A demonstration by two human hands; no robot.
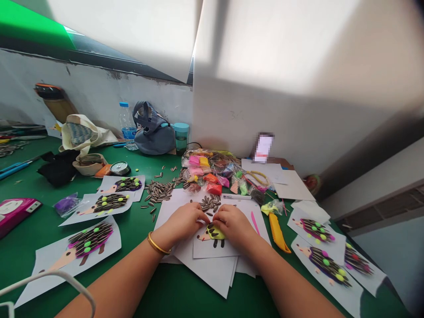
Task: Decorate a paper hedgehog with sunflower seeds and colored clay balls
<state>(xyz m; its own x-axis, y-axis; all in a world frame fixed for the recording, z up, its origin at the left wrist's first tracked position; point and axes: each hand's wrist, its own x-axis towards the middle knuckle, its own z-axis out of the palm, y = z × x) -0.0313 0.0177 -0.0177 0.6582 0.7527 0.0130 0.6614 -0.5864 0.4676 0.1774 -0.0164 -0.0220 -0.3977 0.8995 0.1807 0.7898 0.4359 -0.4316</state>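
Observation:
A small hedgehog picture [205,237] with a yellow-green clay body, a peach snout and dark legs lies on white paper in front of me. A few sunflower seeds are set in its body. My left hand [187,223], with a gold bangle at the wrist, has its fingers closed at the body's upper left edge. Over the right side of the body, my right hand [236,225] is closed with its fingertips pressed down. Dark bits show between the fingertips, too small to tell whether a seed is gripped. Loose sunflower seeds [210,203] lie just beyond the hands.
A larger seed heap [159,191] and bagged coloured clay [208,170] sit farther back. Finished hedgehog pictures [91,240] lie on both sides. A yellow cutter [278,233], pen [236,197] and pink stick [255,222] are at right. A white cable [71,279] crosses the lower left.

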